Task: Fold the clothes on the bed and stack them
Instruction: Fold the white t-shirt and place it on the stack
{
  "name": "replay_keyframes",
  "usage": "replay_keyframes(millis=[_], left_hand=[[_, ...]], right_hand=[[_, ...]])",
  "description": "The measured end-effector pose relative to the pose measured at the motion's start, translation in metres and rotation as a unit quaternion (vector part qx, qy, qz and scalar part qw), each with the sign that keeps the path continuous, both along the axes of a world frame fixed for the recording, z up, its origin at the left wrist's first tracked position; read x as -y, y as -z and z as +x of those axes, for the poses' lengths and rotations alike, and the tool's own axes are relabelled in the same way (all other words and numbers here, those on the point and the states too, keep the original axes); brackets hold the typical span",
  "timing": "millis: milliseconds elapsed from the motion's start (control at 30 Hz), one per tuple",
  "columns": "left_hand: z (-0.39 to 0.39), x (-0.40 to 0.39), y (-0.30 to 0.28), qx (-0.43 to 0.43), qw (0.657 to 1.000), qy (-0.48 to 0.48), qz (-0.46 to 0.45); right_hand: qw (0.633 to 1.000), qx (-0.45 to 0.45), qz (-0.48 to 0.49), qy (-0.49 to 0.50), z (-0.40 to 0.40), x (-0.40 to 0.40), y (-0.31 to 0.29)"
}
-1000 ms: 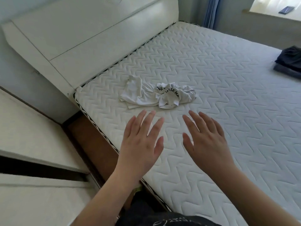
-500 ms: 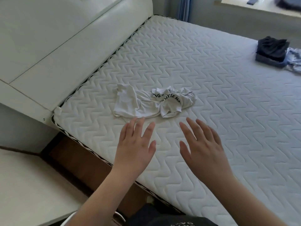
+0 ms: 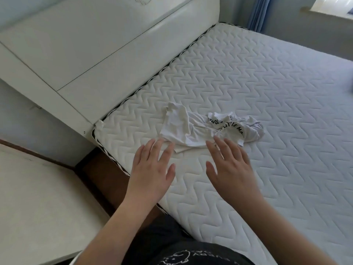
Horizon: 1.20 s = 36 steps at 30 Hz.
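Observation:
A crumpled white T-shirt [image 3: 193,129] with black lettering lies on the white quilted mattress [image 3: 267,104], near its left corner by the headboard. My left hand [image 3: 152,169] hovers flat with straight, spread fingers, and its fingertips reach the shirt's near left edge. My right hand [image 3: 229,167] is also flat with spread fingers; its fingertips are at the shirt's near edge below the lettering. Neither hand holds anything.
A white headboard [image 3: 107,50] runs along the mattress's left side. A pale bedside surface [image 3: 38,197] stands at lower left, with a dark wooden gap [image 3: 107,180] between it and the bed. A blue curtain [image 3: 257,12] and a window sill [image 3: 324,14] are at the back.
Both hands have moved forward toward the shirt and now reach its near edge. The view has shifted, and the dark clothes at the far right are out of frame.

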<state>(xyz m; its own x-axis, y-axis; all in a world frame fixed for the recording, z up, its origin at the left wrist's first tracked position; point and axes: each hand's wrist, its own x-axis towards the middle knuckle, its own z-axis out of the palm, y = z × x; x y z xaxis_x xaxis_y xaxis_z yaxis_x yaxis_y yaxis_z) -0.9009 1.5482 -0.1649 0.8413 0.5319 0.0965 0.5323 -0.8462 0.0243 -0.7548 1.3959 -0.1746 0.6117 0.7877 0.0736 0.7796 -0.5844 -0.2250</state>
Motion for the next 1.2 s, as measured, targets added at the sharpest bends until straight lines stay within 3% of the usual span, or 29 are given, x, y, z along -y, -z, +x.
replay_keyframes(millis=[200,467,633,1000,1200], left_hand=[[0.012,-0.082,0.021,0.012,1.000,0.005,-0.016],[0.037,-0.259,0.087,0.039,0.994,0.084,-0.048],[0.064,-0.343,0.121,0.031,0.991,0.107,-0.071],[0.186,-0.417,0.192,-0.013,0.986,0.119,-0.112],[0.227,-0.438,0.262,-0.032,0.988,0.087,-0.123]], right_hand=[[1.000,0.010,-0.010,-0.005,0.015,-0.077,0.020],[0.996,-0.037,-0.051,0.060,0.031,-0.245,0.064],[0.991,-0.046,-0.087,0.089,0.056,-0.310,0.080],[0.983,-0.091,-0.128,0.100,0.129,-0.397,0.177],[0.983,-0.109,-0.130,0.076,0.185,-0.450,0.253]])
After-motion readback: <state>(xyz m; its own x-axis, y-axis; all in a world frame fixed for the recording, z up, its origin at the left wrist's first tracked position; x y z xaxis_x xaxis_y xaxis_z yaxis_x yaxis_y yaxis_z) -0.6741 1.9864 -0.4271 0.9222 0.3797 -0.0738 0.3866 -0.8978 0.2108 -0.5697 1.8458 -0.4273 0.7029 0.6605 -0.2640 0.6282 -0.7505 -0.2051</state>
